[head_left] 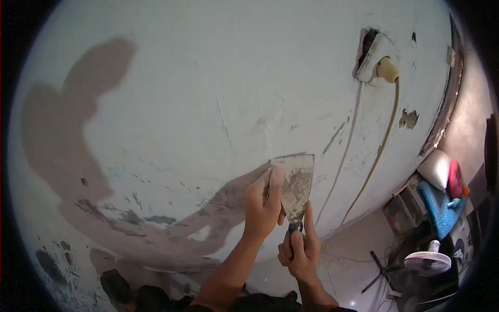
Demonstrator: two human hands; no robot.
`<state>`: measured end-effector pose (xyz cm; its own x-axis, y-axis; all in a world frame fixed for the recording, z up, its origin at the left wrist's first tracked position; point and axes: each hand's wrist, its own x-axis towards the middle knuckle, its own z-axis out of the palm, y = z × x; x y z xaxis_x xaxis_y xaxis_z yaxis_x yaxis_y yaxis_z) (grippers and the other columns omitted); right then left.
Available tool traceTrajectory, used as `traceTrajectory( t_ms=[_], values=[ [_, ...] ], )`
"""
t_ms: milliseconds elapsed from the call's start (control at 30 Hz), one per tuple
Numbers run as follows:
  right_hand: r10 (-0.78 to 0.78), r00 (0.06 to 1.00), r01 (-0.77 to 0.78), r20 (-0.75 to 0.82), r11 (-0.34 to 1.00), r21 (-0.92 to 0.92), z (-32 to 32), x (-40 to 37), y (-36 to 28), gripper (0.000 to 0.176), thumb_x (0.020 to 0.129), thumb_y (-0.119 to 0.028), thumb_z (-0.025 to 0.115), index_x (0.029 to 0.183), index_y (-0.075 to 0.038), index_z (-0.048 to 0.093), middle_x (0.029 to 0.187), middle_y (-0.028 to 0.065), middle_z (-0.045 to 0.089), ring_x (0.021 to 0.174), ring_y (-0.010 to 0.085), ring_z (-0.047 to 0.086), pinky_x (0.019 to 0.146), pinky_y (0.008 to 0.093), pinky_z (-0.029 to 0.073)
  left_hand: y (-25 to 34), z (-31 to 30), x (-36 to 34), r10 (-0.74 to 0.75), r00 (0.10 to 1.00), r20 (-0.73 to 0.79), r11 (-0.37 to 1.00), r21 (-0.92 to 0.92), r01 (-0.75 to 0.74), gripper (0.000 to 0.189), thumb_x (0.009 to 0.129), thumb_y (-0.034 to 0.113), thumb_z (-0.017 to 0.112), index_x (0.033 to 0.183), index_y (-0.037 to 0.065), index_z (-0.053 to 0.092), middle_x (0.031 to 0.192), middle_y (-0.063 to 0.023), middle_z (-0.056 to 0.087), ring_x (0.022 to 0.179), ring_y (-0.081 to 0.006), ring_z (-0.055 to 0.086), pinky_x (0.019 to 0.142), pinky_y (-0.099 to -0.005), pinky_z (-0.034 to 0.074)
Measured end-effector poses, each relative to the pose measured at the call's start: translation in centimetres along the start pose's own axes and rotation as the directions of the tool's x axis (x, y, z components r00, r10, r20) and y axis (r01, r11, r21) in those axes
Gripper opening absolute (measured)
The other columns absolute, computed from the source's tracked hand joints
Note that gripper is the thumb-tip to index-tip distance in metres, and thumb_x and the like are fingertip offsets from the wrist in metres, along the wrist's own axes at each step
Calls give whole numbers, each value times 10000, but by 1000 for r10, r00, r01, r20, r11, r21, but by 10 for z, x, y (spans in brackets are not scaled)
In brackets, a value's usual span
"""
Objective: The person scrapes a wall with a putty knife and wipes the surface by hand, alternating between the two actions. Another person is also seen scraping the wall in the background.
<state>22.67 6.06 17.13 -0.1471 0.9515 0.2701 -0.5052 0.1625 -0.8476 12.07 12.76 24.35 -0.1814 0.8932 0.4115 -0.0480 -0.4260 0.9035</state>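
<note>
A wide putty knife (297, 188) with a stained, worn metal blade is held up in front of the white wall (208, 78), its straight edge pointing upward at the wall surface. My right hand (303, 252) is wrapped round its dark handle, the index finger stretched along the base of the blade. At the blade's left side, my left hand (264, 203) grips it, the thumb lying on the face and the other fingers partly hidden. Around the blade, the wall carries scratches, dark scuffs and thin ridges.
At upper right, a loose socket plate (375, 58) hangs by a hole, with a yellowish plug (387, 69) and cord (390, 130). Lower right are a fan (428, 262), a blue cloth (442, 208) and a white pillow (435, 167). Shadows fall across the wall's left.
</note>
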Motion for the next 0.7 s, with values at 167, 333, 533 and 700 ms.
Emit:
traceTrajectory(
  t_ms=[167, 333, 533, 700],
  values=[
    [28, 999, -28, 21, 999, 16, 3, -4, -11, 617, 1045, -169, 373, 1541, -64, 22, 585, -27, 362, 444, 61, 319, 402, 240, 311, 6, -2, -1, -68, 996, 52, 998, -8, 69, 377, 1030, 269, 461, 763, 14, 540, 530, 23, 472, 346, -46, 412, 307, -221, 292],
    [121, 992, -122, 20, 989, 82, -3, -6, -17, 627, 1043, -170, 387, 1545, -89, 21, 580, -31, 342, 447, 57, 297, 401, 236, 291, 1, 2, -5, -50, 999, 2, 998, -30, 50, 396, 1027, 289, 465, 759, 11, 550, 508, 20, 474, 345, -47, 425, 298, -223, 300],
    [50, 998, -51, 29, 998, 32, -9, 6, -23, 622, 1047, -217, 393, 1551, -139, 38, 571, -31, 308, 419, 40, 244, 368, 218, 251, -1, 14, 1, -25, 998, -56, 998, -61, 22, 394, 1031, 299, 457, 798, 6, 580, 512, 6, 504, 340, -45, 423, 301, -218, 304],
    [83, 994, -83, 75, 997, -6, -20, 11, -22, 649, 1044, -223, 414, 1541, -64, 30, 580, -37, 357, 440, 45, 304, 393, 235, 281, -1, 15, 3, 27, 998, -53, 998, -46, -29, 413, 1031, 310, 453, 749, 19, 535, 513, 13, 478, 345, -48, 423, 310, -218, 308]
  ],
)
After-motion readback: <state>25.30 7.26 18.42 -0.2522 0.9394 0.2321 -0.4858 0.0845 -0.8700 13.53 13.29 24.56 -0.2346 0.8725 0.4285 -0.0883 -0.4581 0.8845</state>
